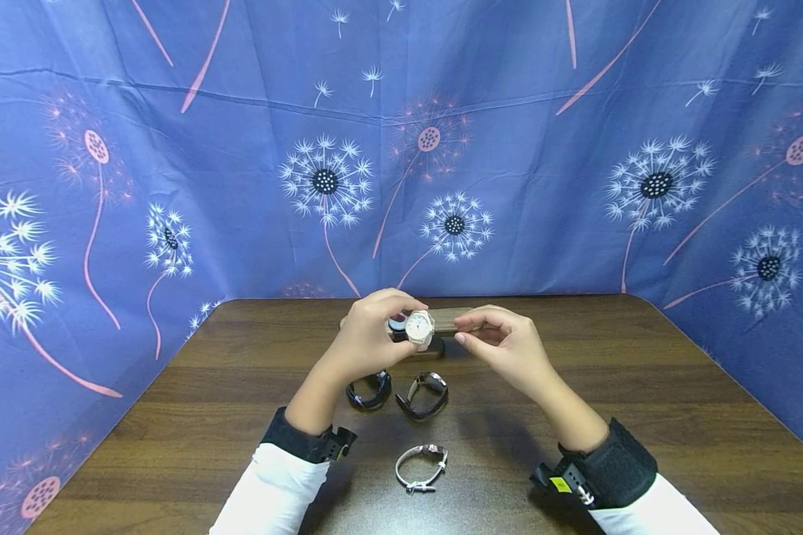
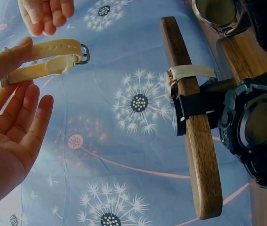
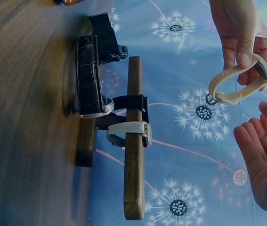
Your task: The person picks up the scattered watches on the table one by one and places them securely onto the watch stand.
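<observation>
My left hand (image 1: 368, 331) pinches a cream watch (image 1: 419, 328) by its case between thumb and fingers, the dial facing me in the head view. Its strap is fastened into a loop, with the buckle showing in the left wrist view. To the right of the watch is my right hand (image 1: 511, 345), thumb and fingers apart and holding nothing. Beyond both hands stands a wooden watch stand (image 2: 204, 165), partly hidden by them in the head view. Around its crossbar go a white-strapped watch (image 2: 192, 71) and, beside it, a black-strapped watch (image 3: 137, 102).
On the brown wooden table (image 1: 241, 416), nearer than the stand, lie a black chunky watch (image 1: 369, 401) and a dark leather-strapped watch (image 1: 423, 411). Closer to me is a slim white-strapped watch (image 1: 401, 461). A blue dandelion-print cloth (image 1: 535, 186) hangs behind the table.
</observation>
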A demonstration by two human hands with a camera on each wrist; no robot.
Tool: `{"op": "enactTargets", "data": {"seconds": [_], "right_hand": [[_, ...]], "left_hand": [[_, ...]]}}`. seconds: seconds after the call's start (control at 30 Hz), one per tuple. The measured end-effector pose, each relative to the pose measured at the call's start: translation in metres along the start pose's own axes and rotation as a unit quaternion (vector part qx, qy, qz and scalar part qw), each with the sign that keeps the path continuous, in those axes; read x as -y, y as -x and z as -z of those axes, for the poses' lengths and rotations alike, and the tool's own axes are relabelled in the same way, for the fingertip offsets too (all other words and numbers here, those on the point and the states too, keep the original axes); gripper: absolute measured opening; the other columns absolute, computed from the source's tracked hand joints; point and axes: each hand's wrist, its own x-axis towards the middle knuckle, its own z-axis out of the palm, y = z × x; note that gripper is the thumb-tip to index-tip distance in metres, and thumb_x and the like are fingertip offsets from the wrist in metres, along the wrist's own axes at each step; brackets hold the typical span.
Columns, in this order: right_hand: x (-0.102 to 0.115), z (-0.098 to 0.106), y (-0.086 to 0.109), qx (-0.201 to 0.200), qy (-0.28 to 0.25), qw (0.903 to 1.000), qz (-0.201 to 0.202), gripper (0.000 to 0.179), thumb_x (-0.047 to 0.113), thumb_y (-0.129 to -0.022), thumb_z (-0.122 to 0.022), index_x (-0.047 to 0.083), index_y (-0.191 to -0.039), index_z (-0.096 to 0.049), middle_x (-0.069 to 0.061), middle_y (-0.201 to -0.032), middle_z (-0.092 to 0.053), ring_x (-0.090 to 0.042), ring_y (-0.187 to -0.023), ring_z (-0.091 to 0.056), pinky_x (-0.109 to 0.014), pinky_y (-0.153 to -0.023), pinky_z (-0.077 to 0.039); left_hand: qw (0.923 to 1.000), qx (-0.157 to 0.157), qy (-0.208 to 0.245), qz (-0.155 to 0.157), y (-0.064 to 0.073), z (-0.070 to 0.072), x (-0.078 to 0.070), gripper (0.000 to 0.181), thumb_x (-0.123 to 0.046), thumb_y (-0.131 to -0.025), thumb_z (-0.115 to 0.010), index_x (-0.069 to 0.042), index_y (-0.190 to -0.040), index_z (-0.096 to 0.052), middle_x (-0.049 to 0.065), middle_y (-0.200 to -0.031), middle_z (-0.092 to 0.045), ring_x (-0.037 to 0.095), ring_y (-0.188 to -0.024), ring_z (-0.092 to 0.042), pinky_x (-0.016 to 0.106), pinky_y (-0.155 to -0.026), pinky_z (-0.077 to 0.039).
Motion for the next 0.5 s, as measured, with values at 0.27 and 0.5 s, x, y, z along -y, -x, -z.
{"op": "enactTargets", "data": {"seconds": [0.27,0.5], "right_hand": [[-0.001,0.001,-0.001,0.001,0.008,0.9999,-0.011,0.017,-0.006,-0.08,-0.075,-0.001,-0.096,-0.073,-0.015,-0.094,-0.071,-0.009,-0.081,-0.068,-0.023,-0.072,-0.057],[-0.005,0.002,-0.002,0.011,0.019,0.9994,-0.028,0.017,-0.005,-0.08,-0.076,-0.002,-0.096,-0.072,-0.009,-0.093,-0.072,-0.009,-0.079,-0.068,-0.023,-0.07,-0.057]], "left_hand": [[0.9997,0.017,-0.008,0.015,0.001,0.009,0.003,0.04,-0.002,-0.064,-0.088,-0.003,-0.1,-0.071,0.004,-0.099,-0.07,0.014,-0.088,-0.063,0.029,-0.077,-0.056],[0.9978,0.032,-0.03,0.051,0.002,0.016,0.006,0.042,-0.003,-0.063,-0.089,-0.003,-0.102,-0.071,0.006,-0.101,-0.069,0.015,-0.087,-0.064,0.028,-0.078,-0.056]]}}
